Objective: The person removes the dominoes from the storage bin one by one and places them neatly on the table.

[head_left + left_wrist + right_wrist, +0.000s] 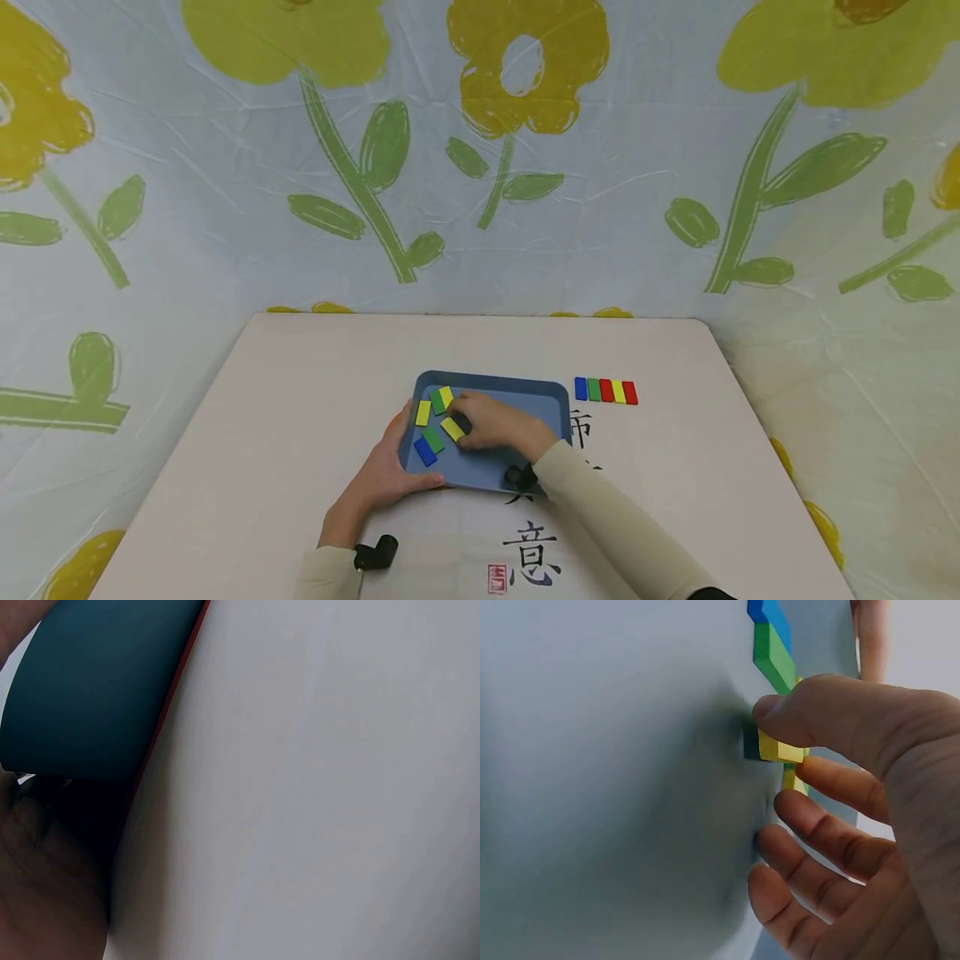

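Note:
A blue-grey tray (491,479) lies on the table, its left front corner gripped by my left hand (386,471), thumb along the front rim and fingers at the left side. In the left wrist view the tray's outer wall (90,690) shows beside the palm. My right hand (495,421) reaches into the tray and pinches a yellow block (780,748) between thumb and index finger; the other fingers are loosely bent. Around it in the tray lie a blue block (425,452), a green block (432,440), another green block (437,402) and two more yellow blocks (423,413).
Right of the tray, a row of blue, green, red, yellow and red blocks (606,391) lies side by side on the pale table (337,358). Black brush characters (532,554) and a red seal mark (497,578) show on the surface. A flower-print cloth (525,250) hangs behind.

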### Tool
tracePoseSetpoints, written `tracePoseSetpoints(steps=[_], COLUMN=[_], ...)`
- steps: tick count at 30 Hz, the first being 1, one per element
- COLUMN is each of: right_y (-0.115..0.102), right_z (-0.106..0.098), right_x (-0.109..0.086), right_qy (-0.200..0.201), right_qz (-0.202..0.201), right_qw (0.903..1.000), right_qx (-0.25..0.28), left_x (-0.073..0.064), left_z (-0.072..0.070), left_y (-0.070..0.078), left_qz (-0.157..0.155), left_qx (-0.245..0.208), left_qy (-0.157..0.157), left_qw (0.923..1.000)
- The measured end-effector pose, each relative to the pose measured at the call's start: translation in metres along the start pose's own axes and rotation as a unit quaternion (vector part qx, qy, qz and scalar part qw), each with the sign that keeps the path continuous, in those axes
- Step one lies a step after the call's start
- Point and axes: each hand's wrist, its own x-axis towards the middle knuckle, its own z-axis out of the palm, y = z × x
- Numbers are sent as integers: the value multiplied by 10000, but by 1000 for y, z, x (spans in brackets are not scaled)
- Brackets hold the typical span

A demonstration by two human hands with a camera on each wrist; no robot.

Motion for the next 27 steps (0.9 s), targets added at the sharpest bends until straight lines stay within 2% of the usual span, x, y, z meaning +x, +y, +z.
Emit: tracePoseSetpoints(steps=[6, 13, 20, 27], right_y=[11, 24, 55, 87], right_z=[-8, -31, -49, -64], right_x=[-9, -29, -50, -79], right_qy=[243, 559, 1019, 1265], right_qz=[165, 325, 558, 901], right_qw=[9993, 9956, 9909, 9847], right_qx=[249, 684, 682, 793], left_x=[0, 0, -1, -2], left_z=[0, 0, 2, 1], left_y=[1, 1, 0, 0], left_qz=[21, -2, -18, -13], left_qx=[-27, -8, 75, 73], left_qy=[-4, 9, 9, -7], left_qw=[10000, 10000, 10000, 10000])
